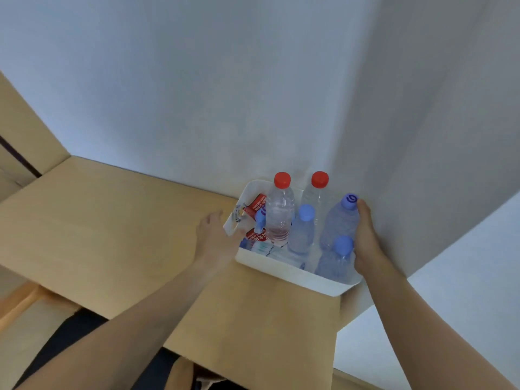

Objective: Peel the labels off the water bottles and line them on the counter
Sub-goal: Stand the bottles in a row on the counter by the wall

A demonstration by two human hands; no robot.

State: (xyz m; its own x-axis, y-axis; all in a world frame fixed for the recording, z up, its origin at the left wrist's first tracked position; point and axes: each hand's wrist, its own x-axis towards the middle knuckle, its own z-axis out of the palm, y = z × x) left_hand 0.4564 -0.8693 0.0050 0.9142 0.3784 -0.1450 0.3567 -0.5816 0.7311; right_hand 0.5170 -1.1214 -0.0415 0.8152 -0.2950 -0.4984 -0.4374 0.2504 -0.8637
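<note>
A white plastic bin [284, 270] sits on the wooden counter [112, 226] in the corner by the wall. Several clear water bottles stand in it: two with red caps [282, 180] at the back, bare of labels, and others with blue caps [306, 212] in front. Red labels [257, 205] and another bottle lie at the bin's left side. My left hand [216, 237] grips the bin's left rim. My right hand [365, 237] presses against the bin's right side, beside a blue-capped bottle [342, 220].
White walls meet in a corner right behind the bin. The counter stretches far to the left and ends at a front edge below the bin. A wooden cabinet stands at the far left.
</note>
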